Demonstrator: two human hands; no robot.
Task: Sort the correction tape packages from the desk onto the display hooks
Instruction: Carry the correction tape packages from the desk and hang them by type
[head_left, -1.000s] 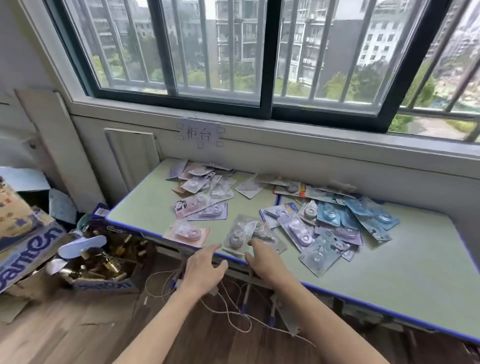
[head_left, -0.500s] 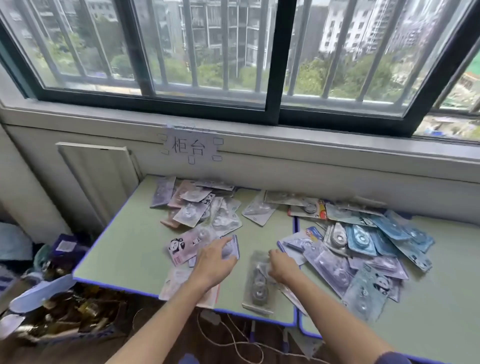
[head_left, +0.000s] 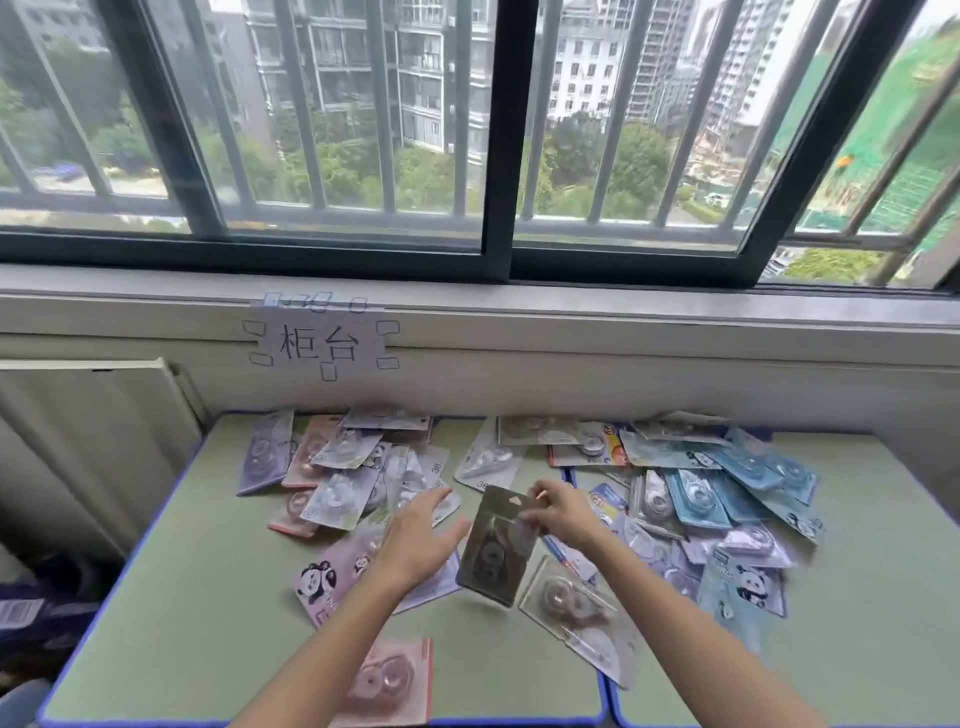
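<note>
Several correction tape packages lie scattered on the green desk (head_left: 182, 613). My right hand (head_left: 558, 509) pinches the top of a grey correction tape package (head_left: 493, 551) and holds it tilted above the desk. My left hand (head_left: 418, 540) hovers just left of that package with fingers spread, holding nothing. A pink panda package (head_left: 324, 579) lies partly under my left wrist. Another pink package (head_left: 387, 680) sits at the front edge, a clear one (head_left: 576, 605) under my right forearm. Blue packages (head_left: 727, 488) pile up on the right. No display hooks are in view.
A paper label (head_left: 319, 343) is taped to the wall below the window sill (head_left: 623, 306). The desk is two tables with blue edging, joined at a seam (head_left: 605, 701). A white panel (head_left: 88, 441) leans at the left, with dark clutter (head_left: 36, 608) beneath it.
My right hand has lifted the grey package off the desk. My left hand moved right, toward it. The camera has come closer to the desk.
</note>
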